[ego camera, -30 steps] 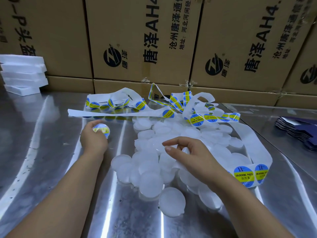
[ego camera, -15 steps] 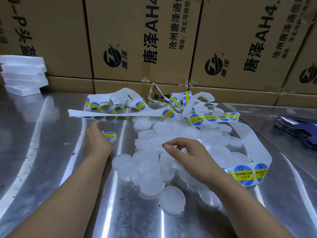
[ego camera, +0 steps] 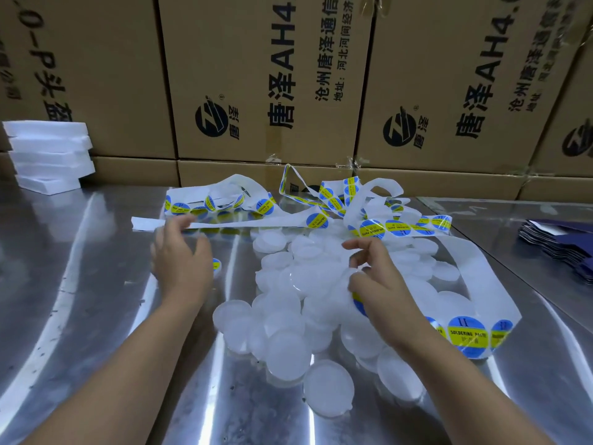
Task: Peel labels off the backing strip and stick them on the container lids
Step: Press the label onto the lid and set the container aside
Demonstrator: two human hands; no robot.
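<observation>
A pile of translucent white lids lies in the middle of the steel table. A long white backing strip loops around and behind the pile, carrying round blue-and-yellow labels. One labelled lid lies alone on the table left of the pile. My left hand hovers just left of it with fingers spread, holding nothing, its fingertips near the strip's bare end. My right hand is over the pile, thumb and fingers pinched on the edge of a bare lid.
Printed cardboard boxes wall off the back of the table. A stack of white foam sheets stands at the back left. Dark blue flat cartons lie stacked at the right edge.
My left hand put the labelled lid down on the table, let go and rose toward the strip. My right hand lifted from the pile with a bare lid pinched in it.
</observation>
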